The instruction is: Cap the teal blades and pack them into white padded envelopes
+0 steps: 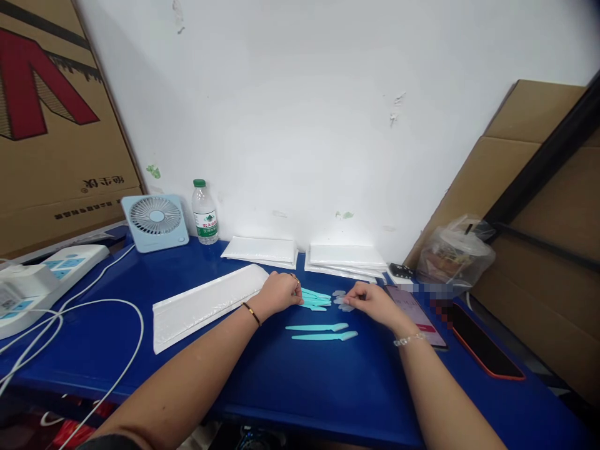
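Note:
A small pile of turquoise eyebrow razors (317, 296) lies on the blue table. At the handle ends of that pile, my left hand (279, 291) is closed in a pinch on a razor, whose gripped end the fingers hide. Small clear plastic blade caps (338, 294) lie just right of the pile. My right hand (374, 304) pinches one of these caps between thumb and forefinger. Nearer to me, two more razors lie side by side, an upper razor (316, 327) and a lower razor (323, 337), their heads pointing right.
White padded mailers lie left (206, 306), back middle (260, 250) and back right (344, 255). A fan (156, 222), water bottle (205, 215) and power strip (70, 269) stand left. Right are a tablet (412, 312), orange-edged phone (487, 344) and bagged cup (450, 256).

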A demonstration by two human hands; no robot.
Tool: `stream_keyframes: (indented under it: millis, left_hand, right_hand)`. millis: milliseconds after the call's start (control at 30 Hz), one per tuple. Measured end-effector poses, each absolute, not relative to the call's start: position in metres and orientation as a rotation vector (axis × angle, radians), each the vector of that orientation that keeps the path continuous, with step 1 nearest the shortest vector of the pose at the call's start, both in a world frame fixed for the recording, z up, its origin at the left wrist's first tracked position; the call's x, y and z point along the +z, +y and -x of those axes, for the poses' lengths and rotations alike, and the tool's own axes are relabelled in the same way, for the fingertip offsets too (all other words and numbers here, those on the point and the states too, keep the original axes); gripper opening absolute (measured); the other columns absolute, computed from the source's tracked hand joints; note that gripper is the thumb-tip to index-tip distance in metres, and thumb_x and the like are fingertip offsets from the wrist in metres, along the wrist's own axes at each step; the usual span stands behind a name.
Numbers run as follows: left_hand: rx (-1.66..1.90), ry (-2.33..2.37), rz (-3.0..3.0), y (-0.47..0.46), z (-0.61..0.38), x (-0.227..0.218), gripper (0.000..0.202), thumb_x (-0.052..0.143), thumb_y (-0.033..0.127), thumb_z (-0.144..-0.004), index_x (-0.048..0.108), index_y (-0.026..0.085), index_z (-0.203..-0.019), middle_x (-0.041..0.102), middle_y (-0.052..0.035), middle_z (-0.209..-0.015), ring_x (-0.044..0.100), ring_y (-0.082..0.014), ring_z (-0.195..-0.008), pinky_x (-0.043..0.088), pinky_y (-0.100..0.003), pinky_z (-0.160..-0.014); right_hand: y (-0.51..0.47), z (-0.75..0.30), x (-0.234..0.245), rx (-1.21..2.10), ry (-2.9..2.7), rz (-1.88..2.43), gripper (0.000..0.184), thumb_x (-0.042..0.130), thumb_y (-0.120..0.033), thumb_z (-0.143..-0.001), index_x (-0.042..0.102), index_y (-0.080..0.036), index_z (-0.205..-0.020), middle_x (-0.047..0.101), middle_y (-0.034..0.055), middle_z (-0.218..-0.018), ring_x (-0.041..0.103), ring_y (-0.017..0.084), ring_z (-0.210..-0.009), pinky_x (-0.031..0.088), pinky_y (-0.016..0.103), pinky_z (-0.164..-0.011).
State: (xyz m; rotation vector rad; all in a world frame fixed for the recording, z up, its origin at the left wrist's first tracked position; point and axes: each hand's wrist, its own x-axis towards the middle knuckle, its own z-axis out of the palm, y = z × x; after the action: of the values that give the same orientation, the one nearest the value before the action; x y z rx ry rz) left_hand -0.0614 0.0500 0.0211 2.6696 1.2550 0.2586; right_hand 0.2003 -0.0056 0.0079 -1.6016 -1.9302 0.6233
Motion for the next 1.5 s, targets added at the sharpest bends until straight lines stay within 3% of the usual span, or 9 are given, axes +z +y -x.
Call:
stream_keyframes:
  millis: [167, 300, 567, 833, 933, 1100, 1200, 1367, 1500]
  left_hand:
    - [0.338, 1.209, -2.676, 0.046, 0.062, 0.024, 0.021, 0.068, 0.040, -0.071, 0.068, 0.023, -0.084, 0.066, -0.0011, -0.091, 0.059, -0.0174, -0.083, 0.036, -0.028, -0.073]
    - [0.267, 1.036, -2.663, 0.034, 0.061, 0.030, 0.024, 0.069, 0.047, -0.069, 0.069, 0.025, -0.079, 0.066, 0.0010, -0.087, 0.060, -0.0161, -0.079, 0.036, -0.025, -0.070]
    - [0.161, 1.023, -2.682, 0.037, 0.057, 0.023, 0.021, 0.065, 0.041, -0.074, 0.071, 0.022, -0.081, 0.070, -0.0019, -0.080, 0.061, -0.0177, -0.075, 0.037, -0.025, -0.061]
    - [0.275, 1.267, -2.672, 0.054, 0.073, 0.024, 0.023, 0.064, 0.040, -0.074, 0.070, 0.023, -0.090, 0.069, -0.0023, -0.094, 0.061, -0.0195, -0.086, 0.038, -0.027, -0.070]
    - [0.329, 1.260, -2.694, 0.051, 0.072, 0.026, 0.028, 0.069, 0.041, -0.070, 0.069, 0.024, -0.093, 0.067, -0.0019, -0.094, 0.060, -0.0199, -0.089, 0.038, -0.027, -0.073]
    - [0.270, 0.940, -2.615, 0.034, 0.063, 0.028, 0.030, 0.062, 0.048, -0.075, 0.069, 0.024, -0.090, 0.065, -0.0017, -0.089, 0.060, -0.0154, -0.080, 0.039, -0.022, -0.064]
    - [0.205, 0.785, -2.664, 0.022, 0.054, 0.024, 0.033, 0.063, 0.049, -0.075, 0.068, 0.024, -0.095, 0.066, -0.0027, -0.089, 0.061, -0.0174, -0.081, 0.039, -0.022, -0.063]
    - [0.209, 0.904, -2.757, 0.017, 0.049, 0.019, 0.022, 0.047, 0.035, -0.088, 0.064, 0.024, -0.097, 0.068, -0.0035, -0.088, 0.061, -0.0192, -0.083, 0.040, -0.025, -0.066]
    - [0.269, 1.010, -2.631, 0.024, 0.054, 0.026, 0.030, 0.036, 0.040, -0.092, 0.062, 0.025, -0.098, 0.067, -0.0009, -0.086, 0.060, -0.0158, -0.075, 0.039, -0.023, -0.063]
  right_hand:
    - [-0.013, -0.203, 0.015, 0.600, -2.053, 1.598, 0.024, 0.068, -0.044, -0.071, 0.070, -0.020, -0.076, 0.061, 0.0027, -0.080, 0.055, 0.017, -0.072, 0.040, 0.031, -0.069]
    - [-0.017, -0.191, 0.017, 0.696, -2.284, 1.545, 0.026, 0.075, -0.045, -0.063, 0.069, -0.021, -0.069, 0.057, -0.0001, -0.078, 0.054, 0.016, -0.073, 0.038, 0.034, -0.078]
    - [-0.015, -0.192, 0.016, 0.674, -2.231, 1.506, 0.026, 0.067, -0.045, -0.073, 0.067, -0.019, -0.069, 0.056, 0.0016, -0.077, 0.053, 0.016, -0.071, 0.039, 0.031, -0.071]
    - [-0.008, -0.212, 0.014, 0.446, -1.990, 1.751, 0.020, 0.067, -0.040, -0.072, 0.068, -0.020, -0.072, 0.061, 0.0031, -0.080, 0.055, 0.018, -0.075, 0.039, 0.031, -0.072]
    - [-0.015, -0.211, 0.021, 0.618, -2.092, 1.633, 0.022, 0.068, -0.042, -0.071, 0.070, -0.021, -0.075, 0.061, 0.0027, -0.083, 0.055, 0.017, -0.076, 0.039, 0.029, -0.070]
    - [-0.027, -0.197, 0.029, 0.802, -2.430, 1.540, 0.025, 0.080, -0.040, -0.056, 0.070, -0.021, -0.069, 0.058, -0.0001, -0.077, 0.053, 0.017, -0.074, 0.037, 0.030, -0.073]
    - [-0.027, -0.188, 0.026, 0.744, -2.461, 1.514, 0.019, 0.075, -0.037, -0.065, 0.066, -0.021, -0.067, 0.057, -0.0009, -0.076, 0.053, 0.016, -0.074, 0.036, 0.033, -0.080]
    - [-0.024, -0.180, 0.024, 0.853, -2.206, 1.411, 0.020, 0.063, -0.039, -0.078, 0.061, -0.019, -0.074, 0.059, 0.0008, -0.073, 0.054, 0.014, -0.066, 0.041, 0.027, -0.063]
    - [-0.022, -0.179, 0.027, 1.002, -1.910, 1.327, 0.025, 0.060, -0.043, -0.080, 0.061, -0.018, -0.081, 0.061, 0.0012, -0.068, 0.059, 0.015, -0.062, 0.045, 0.027, -0.060]
